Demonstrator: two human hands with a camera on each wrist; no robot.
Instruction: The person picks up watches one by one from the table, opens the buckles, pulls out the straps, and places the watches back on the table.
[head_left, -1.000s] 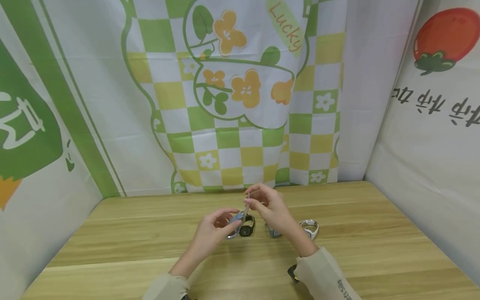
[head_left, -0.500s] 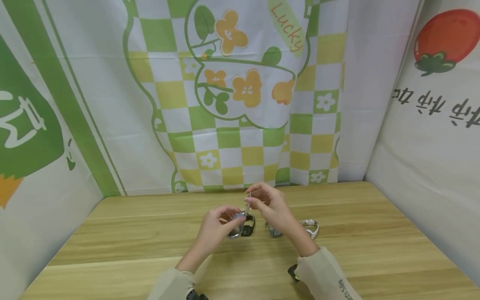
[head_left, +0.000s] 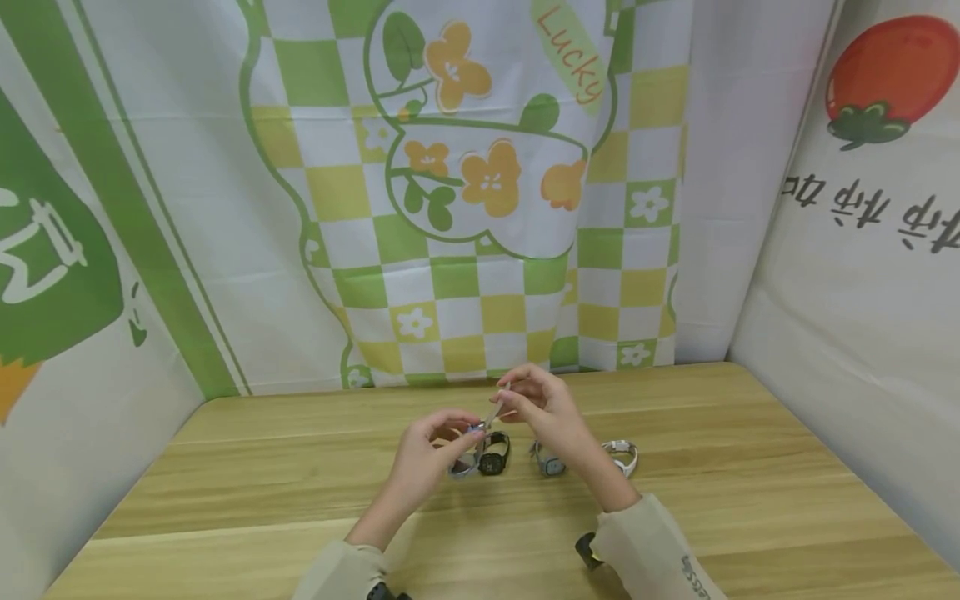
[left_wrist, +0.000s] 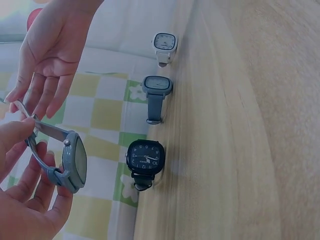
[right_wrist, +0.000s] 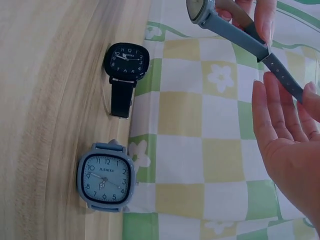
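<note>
Above the table I hold a grey-blue wristwatch (left_wrist: 75, 162) with its strap looped. My left hand (head_left: 427, 450) pinches the strap by the buckle, the case hanging below those fingers. Between thumb and fingers, my right hand (head_left: 547, 417) grips the strap's free end (right_wrist: 285, 77), which has a row of holes and runs out through the buckle (right_wrist: 265, 54). Just behind the held watch stands a black wristwatch (left_wrist: 145, 157). Another blue wristwatch (right_wrist: 106, 179) stands below my right hand, and a white wristwatch (head_left: 622, 454) is by my right forearm.
The wooden table (head_left: 225, 475) reaches back to a checkered, flower-printed cloth (head_left: 465, 317). Printed white cloths hang at the left and right sides. The standing watches form a loose row across the middle of the table.
My right hand has shifted slightly right, and the strap end now slants more to the right. The held watch's case has turned a little under my left hand.
</note>
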